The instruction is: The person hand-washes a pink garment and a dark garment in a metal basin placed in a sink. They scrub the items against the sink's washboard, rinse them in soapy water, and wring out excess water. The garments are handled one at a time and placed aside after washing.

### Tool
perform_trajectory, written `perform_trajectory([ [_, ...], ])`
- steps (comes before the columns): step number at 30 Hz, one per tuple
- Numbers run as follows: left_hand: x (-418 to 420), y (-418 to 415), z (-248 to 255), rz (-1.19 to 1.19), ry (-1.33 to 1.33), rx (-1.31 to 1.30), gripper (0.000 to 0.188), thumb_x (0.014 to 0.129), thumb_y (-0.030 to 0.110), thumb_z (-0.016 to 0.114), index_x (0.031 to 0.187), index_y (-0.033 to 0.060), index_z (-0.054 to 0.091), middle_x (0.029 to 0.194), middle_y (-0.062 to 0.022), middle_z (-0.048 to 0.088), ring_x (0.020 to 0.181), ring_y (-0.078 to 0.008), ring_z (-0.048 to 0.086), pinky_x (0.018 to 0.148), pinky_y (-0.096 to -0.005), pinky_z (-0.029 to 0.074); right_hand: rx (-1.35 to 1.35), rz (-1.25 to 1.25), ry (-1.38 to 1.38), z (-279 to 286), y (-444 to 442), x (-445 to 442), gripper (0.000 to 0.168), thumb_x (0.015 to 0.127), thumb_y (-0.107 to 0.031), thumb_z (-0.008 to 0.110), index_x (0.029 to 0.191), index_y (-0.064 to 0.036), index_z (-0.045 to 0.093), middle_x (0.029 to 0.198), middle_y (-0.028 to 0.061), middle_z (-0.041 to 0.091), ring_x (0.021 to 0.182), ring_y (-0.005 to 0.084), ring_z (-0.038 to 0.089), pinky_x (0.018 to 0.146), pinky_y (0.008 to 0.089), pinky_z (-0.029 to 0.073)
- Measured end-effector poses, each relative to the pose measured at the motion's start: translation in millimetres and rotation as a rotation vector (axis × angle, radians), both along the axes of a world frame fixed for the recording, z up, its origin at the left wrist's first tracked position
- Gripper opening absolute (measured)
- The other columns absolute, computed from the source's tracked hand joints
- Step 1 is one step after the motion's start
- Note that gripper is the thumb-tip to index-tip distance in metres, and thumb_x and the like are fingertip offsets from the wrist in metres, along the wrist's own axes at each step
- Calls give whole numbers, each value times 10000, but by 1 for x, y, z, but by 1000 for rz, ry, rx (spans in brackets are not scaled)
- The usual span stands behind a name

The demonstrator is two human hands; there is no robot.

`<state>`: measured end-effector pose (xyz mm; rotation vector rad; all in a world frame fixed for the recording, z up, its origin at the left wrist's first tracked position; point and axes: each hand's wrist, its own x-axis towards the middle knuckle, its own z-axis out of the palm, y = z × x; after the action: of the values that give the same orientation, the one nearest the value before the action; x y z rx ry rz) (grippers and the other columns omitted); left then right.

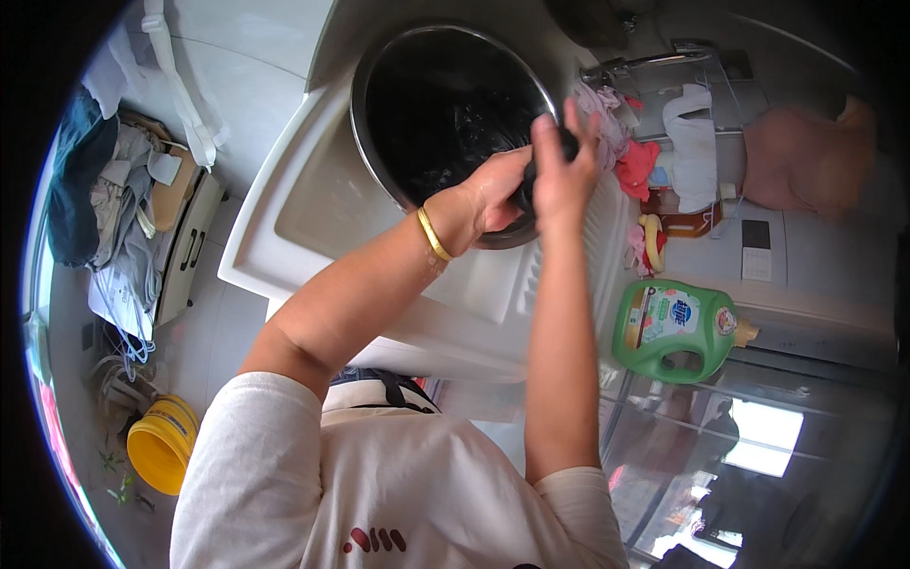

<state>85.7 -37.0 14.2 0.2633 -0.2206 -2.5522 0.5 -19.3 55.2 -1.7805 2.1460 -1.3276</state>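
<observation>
A bunched black wet cloth (528, 186) is between my hands at the near right rim of a round dark basin (360, 135). My left hand (494, 190), below a gold-coloured bangle, grips its lower part. My right hand (566, 174), slightly blurred, is closed round the upper part beside it. Dark, shiny wet contents, perhaps more cloth, lie in the basin; their shape is hard to make out. The basin rests in a white laundry sink (313, 206) with washboard ridges at its right side.
A chrome faucet (640, 65) stands at the upper right. Pink and red cloths (638, 169), an amber bottle (686, 222) and a green detergent jug (675, 331) lie along the right side. Clothes cover a cabinet (188, 249) at left; a yellow bucket (162, 444) is at lower left.
</observation>
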Motion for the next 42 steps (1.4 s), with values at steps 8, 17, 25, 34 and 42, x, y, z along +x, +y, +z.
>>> perform_trajectory([
  [8, 10, -12, -1, -103, 108, 163, 331, 947, 431, 571, 999, 106, 610, 884, -66, 625, 840, -213, 592, 758, -338, 512, -152, 121, 297, -31, 35, 15, 338, 865, -317, 689, 1121, -97, 689, 1279, 218, 549, 1232, 380, 494, 1055, 470, 349],
  [17, -16, -10, -17, 95, 6, 378, 378, 986, 434, 528, 905, 66, 566, 857, -86, 612, 799, -233, 581, 734, -387, 519, -168, -75, 95, -49, 20, 5, 387, 895, -406, 647, 899, -20, 661, 838, 138, 664, 808, 337, 626, 749, 415, 488],
  [25, -17, -8, -15, 208, -340, 274, 391, 968, 359, 548, 1037, -16, 636, 979, -158, 666, 876, -302, 635, 819, -432, 511, 140, -182, -676, -32, 3, -5, 451, 934, -489, 608, 899, -40, 639, 842, 20, 626, 764, 160, 571, 710, 290, 467],
  [34, -14, 11, -13, 230, -1132, -1259, 249, 784, 232, 633, 981, 98, 706, 1031, -155, 684, 1061, -369, 588, 936, -450, 414, 674, 157, -73, 15, -18, -5, 683, 821, -298, 756, 1391, -38, 485, 1313, 203, 571, 1199, 243, 555, 973, 338, 438],
  [42, -6, -13, 0, 274, 441, 127, 659, 854, 439, 672, 1323, 11, 495, 1381, -182, 492, 1257, -319, 482, 1121, -386, 294, -149, 144, -424, 49, 0, -15, 254, 830, -65, 729, 1052, 28, 647, 995, 77, 664, 891, 158, 599, 819, 306, 486],
])
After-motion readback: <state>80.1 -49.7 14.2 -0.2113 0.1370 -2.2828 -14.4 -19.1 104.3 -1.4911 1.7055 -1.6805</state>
